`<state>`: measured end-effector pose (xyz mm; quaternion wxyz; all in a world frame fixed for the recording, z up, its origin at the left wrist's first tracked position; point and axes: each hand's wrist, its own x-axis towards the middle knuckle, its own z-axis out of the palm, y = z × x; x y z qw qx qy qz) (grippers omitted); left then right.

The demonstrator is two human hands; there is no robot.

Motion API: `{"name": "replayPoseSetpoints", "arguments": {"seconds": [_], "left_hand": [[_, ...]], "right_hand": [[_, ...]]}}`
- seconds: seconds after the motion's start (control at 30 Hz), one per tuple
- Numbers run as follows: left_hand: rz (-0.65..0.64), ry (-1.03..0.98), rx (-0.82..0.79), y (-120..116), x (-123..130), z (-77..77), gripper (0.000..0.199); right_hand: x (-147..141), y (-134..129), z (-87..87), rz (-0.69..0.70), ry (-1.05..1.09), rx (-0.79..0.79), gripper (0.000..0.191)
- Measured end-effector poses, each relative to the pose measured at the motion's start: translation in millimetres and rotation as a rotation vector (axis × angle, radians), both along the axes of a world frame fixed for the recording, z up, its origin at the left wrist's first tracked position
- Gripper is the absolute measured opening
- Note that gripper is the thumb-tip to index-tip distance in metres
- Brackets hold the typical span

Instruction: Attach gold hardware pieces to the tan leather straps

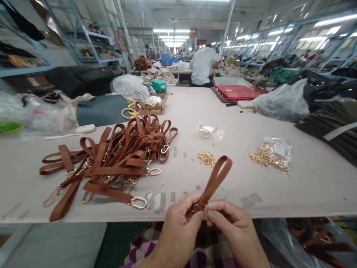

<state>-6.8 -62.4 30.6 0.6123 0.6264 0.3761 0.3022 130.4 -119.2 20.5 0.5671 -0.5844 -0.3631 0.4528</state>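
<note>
Near the table's front edge, my left hand (182,223) is closed on a brown looped strap (215,181), whose loop stands up above the fingers. My right hand (230,219) pinches at the strap's lower end, its fingertips touching a small, light-coloured piece too small to make out. Beyond the loop lies a little pile of gold metal pieces (206,159). A larger gold pile (269,155) spills from a clear bag at the right. To the left is a heap of brown straps (122,152) with gold clasps.
A small clear bag (209,131) lies mid-table. Farther back are a cardboard box (156,108), yellow rings (129,112), a green box (159,86) and a red tray (237,92). Dark stacked material (331,126) is at the right. A person (204,66) sits beyond the table.
</note>
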Motion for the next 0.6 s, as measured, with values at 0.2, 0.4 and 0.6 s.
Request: {"name": "replayPoseSetpoints", "arguments": {"seconds": [0.2, 0.4, 0.6], "left_hand": [[-0.044, 0.116, 0.182, -0.4, -4.5, -1.0, 0.021], [-0.086, 0.038, 0.478, 5.3, -12.1, -21.0, 0.031], [-0.23, -0.003, 0.637, 18.6, -17.9, -45.5, 0.047]], "right_hand": [[2.6, 1.7, -3.9, 0.021, -0.023, -0.005, 0.026], [-1.5, -0.7, -16.9, 0.029, 0.095, 0.051, 0.02], [-7.3, -0.7, -38.9, -0.132, 0.299, 0.066, 0.035]]}}
